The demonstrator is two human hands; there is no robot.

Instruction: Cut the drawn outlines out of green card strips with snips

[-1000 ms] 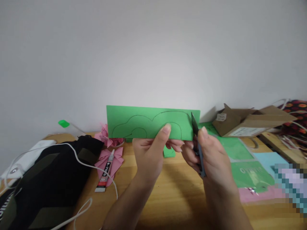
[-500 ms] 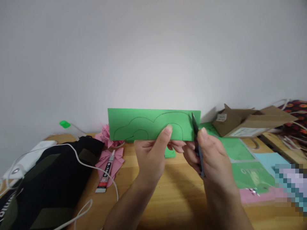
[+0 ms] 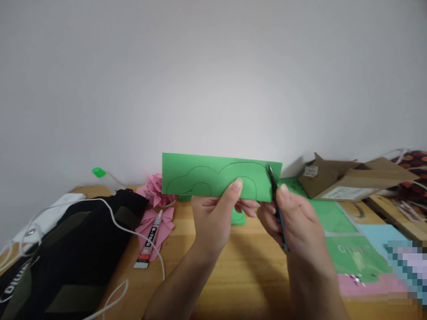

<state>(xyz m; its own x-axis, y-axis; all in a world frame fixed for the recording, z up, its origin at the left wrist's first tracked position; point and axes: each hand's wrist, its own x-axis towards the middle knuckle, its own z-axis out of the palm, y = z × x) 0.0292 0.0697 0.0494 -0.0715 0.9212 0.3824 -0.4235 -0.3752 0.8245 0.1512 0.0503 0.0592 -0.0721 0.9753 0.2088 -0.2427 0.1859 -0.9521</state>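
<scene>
My left hand (image 3: 215, 218) pinches the lower edge of a green sheet of paper (image 3: 182, 164), thumb in front and fingers behind. Curved double outlines like a cloud are drawn on the sheet in dark pen. In my right hand (image 3: 296, 218) is a pair of dark scissors (image 3: 274, 186), seen nearly edge-on. Their blade tips lie at the sheet's right end, near the end of the outer drawn line. My right fingers are close to the sheet's lower right edge; whether they touch it I cannot tell.
On the wooden table (image 3: 240, 275) lie a glue tube (image 3: 149, 242), pink folded paper (image 3: 170, 218), black fabric (image 3: 80, 253) and a white cable (image 3: 116, 224). At right are an opened cardboard box (image 3: 347, 178), packets of green paper (image 3: 350, 253) and blue paper (image 3: 376, 233). A wall rises behind.
The sheet has tilted slightly, its right end lower, and its left end has shifted right in view. The scissors remain at its right end. The whole view has shifted a little.
</scene>
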